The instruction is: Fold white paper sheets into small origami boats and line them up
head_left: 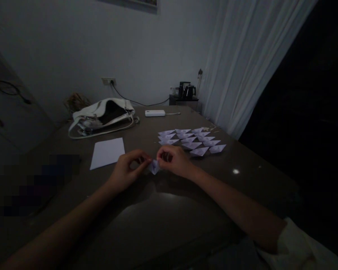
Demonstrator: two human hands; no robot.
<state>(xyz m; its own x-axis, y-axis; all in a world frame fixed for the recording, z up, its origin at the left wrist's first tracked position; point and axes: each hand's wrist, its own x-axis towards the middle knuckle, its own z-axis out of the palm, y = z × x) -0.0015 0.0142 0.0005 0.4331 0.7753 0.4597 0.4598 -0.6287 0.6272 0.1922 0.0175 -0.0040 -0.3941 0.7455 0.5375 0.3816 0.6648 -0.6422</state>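
My left hand (127,169) and my right hand (174,160) meet over the middle of a dark table (169,210). Both pinch a small folded piece of pale paper (154,167) held between them, just above the tabletop. The fingers of each hand are curled tight on the paper's edges. A flat white sheet of paper (107,152) lies just left of my left hand. Several folded paper boats (190,140) lie in rows beyond my right hand.
A white handbag (101,116) lies open at the back left of the table. A white power bank (154,113) with a cable sits behind the boats. A dark kettle (186,90) stands in the corner by a white curtain (248,63). The room is dim.
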